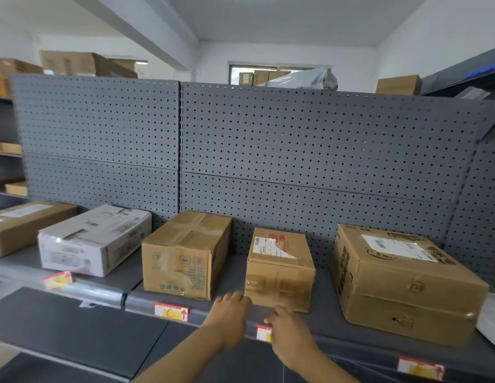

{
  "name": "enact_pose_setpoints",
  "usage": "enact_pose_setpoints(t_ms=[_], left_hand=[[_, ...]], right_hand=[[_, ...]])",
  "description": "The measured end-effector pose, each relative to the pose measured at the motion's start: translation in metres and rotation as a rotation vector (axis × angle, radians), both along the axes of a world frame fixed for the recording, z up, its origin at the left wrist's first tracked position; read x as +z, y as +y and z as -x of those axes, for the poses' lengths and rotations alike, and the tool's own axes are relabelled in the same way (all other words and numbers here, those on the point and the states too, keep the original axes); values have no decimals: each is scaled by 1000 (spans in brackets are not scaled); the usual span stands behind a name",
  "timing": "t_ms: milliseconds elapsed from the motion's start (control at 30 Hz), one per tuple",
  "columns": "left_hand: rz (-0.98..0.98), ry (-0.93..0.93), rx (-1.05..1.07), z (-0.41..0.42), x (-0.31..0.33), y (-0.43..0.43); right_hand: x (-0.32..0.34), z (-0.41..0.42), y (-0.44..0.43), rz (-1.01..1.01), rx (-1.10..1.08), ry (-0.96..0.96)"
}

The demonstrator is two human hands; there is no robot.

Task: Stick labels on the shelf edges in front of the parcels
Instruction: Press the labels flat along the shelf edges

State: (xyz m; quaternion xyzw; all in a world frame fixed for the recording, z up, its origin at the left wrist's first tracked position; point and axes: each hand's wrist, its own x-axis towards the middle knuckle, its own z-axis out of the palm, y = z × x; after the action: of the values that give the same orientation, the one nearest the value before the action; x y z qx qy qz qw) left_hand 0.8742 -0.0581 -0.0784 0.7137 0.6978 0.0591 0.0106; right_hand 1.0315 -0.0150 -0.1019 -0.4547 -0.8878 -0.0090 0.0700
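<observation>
Nearest, on shelf edge [141, 304]: right hand [288, 334], covering right end of label [263, 333]; pressing or pinching, cannot tell through blur. Just left: left hand [232, 308], fingers straight and spread, flat on shelf beside small box [279, 269]. Far behind: pegboard [296, 147]. On shelf, big box [406, 277] at right, taped box [185, 255] and white box [94, 241] at left. More labels [171, 311] on edges before these boxes.
</observation>
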Motion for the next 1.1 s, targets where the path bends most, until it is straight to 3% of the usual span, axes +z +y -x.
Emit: enact_pose_setpoints(t_ms=[300, 533, 833, 1100], left_hand=[[-122, -27, 99, 58, 45, -18], [-105, -8, 186, 101, 45, -34], [-138, 1, 132, 184, 43, -31], [-103, 6, -23, 246, 43, -22]], right_hand=[[55, 57, 6, -118, 139, 249], [57, 108, -3, -143, 219, 176], [64, 190, -21, -150, 152, 184], [58, 239, -32, -102, -50, 187]])
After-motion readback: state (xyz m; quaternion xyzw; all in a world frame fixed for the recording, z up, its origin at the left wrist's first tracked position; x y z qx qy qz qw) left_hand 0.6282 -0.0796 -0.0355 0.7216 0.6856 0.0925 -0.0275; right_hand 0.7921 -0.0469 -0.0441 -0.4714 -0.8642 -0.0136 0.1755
